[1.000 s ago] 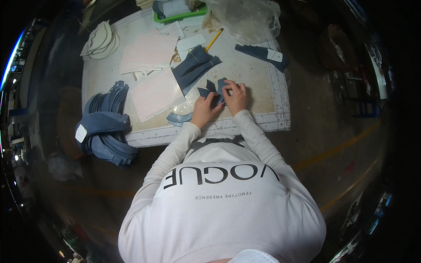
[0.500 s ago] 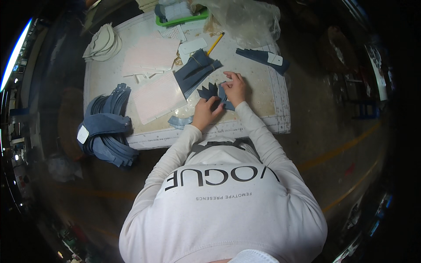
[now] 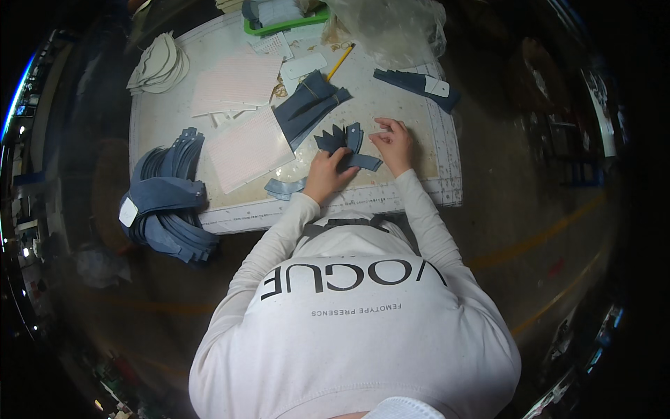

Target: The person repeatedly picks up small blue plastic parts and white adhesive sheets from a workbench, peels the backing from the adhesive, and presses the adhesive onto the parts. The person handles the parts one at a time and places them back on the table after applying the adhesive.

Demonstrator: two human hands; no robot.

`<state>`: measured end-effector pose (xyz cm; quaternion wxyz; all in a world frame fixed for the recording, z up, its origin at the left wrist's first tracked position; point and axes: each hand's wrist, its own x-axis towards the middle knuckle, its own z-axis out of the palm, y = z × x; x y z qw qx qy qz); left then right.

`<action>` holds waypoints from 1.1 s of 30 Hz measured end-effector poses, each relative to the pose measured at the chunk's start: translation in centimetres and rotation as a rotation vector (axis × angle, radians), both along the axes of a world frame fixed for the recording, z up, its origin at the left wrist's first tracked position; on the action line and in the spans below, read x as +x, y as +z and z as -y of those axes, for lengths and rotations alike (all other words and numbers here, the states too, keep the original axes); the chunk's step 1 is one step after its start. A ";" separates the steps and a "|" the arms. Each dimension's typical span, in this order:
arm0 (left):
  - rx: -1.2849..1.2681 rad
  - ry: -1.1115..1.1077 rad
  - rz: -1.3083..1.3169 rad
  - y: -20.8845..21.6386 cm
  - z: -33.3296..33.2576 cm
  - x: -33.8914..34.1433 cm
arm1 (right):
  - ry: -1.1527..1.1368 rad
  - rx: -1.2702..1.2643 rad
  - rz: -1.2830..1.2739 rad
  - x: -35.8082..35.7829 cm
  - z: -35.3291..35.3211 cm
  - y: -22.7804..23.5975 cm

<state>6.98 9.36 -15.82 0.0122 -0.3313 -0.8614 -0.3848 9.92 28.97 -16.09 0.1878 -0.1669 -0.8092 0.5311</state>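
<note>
My left hand [image 3: 326, 173] is closed on a fanned bunch of dark blue cut pieces [image 3: 329, 140], holding it against the table. One curved blue strip [image 3: 355, 137] sticks up from the bunch with a small pale mark near its top. Another strip [image 3: 364, 163] points right, beside my left fingers. My right hand [image 3: 395, 144] hovers just right of the pieces, apart from them. Its fingers are bent but spaced, and nothing shows between them. Left of my left wrist lies a loose curved blue piece [image 3: 283, 188].
Pink printed sheets [image 3: 250, 151] lie left of a banded blue bundle [image 3: 301, 109]. A yellow pencil [image 3: 340, 63], green tray [image 3: 286, 28], plastic bag [image 3: 391, 31] and another blue bundle [image 3: 412, 85] are farther back. White cut pieces [image 3: 160, 64] and a large blue pile [image 3: 167, 195] sit at left.
My right hand has pulled away to the right from the blue pieces, uncovering the upright and right-pointing strips. My left hand stays on the bunch.
</note>
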 end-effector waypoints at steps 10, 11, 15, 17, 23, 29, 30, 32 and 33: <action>-0.014 -0.003 0.068 0.3 0.0 0.0 | 0.132 0.057 -0.001 4.9 1.8 -0.4; -0.004 -0.001 0.067 0.2 0.0 0.0 | 0.144 0.156 -0.019 5.0 1.9 -0.4; -0.003 0.039 0.109 -0.1 0.2 -0.4 | 0.011 0.137 -0.072 4.7 1.5 -0.4; 0.062 0.027 0.111 -0.3 0.3 -0.7 | -0.020 0.110 -0.047 4.6 0.6 -0.3; 0.143 0.134 0.132 -0.4 0.0 -0.7 | 0.063 -0.171 -0.008 5.0 -0.4 0.6; 0.067 0.076 0.123 -0.2 0.0 -0.4 | 0.200 -0.141 0.035 4.7 1.7 1.4; -0.019 0.033 0.067 -0.2 0.0 -0.5 | 0.204 -0.085 0.055 4.5 1.9 1.4; 0.023 0.037 0.043 -0.2 -0.1 -0.4 | 0.227 0.009 0.073 4.2 2.1 1.4; 0.024 0.037 0.030 -0.2 -0.1 -0.3 | 0.245 0.079 0.070 4.1 2.1 1.4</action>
